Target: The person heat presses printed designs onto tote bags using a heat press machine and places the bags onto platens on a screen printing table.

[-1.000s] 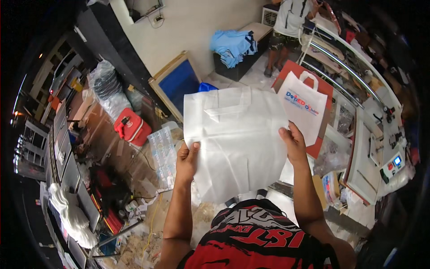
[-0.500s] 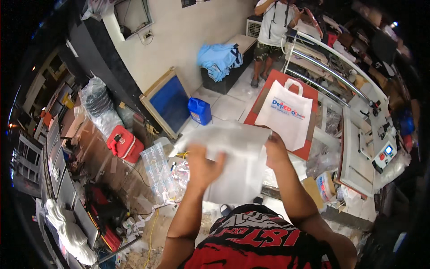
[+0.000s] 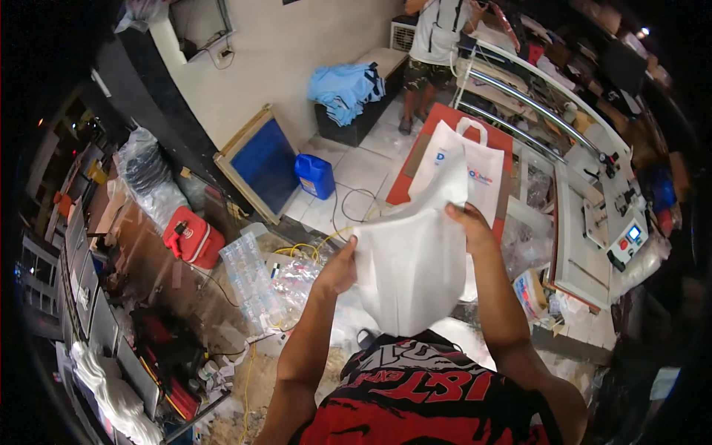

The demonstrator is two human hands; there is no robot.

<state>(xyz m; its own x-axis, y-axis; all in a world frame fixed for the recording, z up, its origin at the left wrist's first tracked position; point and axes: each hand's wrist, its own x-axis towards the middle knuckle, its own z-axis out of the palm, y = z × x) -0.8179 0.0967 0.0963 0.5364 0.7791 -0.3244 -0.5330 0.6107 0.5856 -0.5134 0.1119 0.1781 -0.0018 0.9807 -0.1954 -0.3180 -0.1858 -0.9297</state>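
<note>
I hold a plain white fabric bag (image 3: 404, 274) before me, creased, its upper part raised in a flap. My left hand (image 3: 341, 267) is closed on its left edge, and my right hand (image 3: 471, 230) grips its right edge near that flap. Just beyond it, a white bag with a handle and colored print (image 3: 486, 193) lies on a red board (image 3: 400, 185) at the machine, partly hidden behind the one I hold.
Right: machine with rollers and control box (image 3: 627, 241). Back: another person (image 3: 434, 41), blue shirts (image 3: 345, 89) on a black bench. Left: framed blue screen (image 3: 259, 170), blue jug (image 3: 315, 176), red bag (image 3: 193, 237), plastic-wrapped bundle (image 3: 148, 178). Cables and plastic scraps litter the floor.
The plain bag was spread flat with its handles showing, then blurred as my hands moved. Now it is bent, its handles out of sight, and sits nearer the printed bag.
</note>
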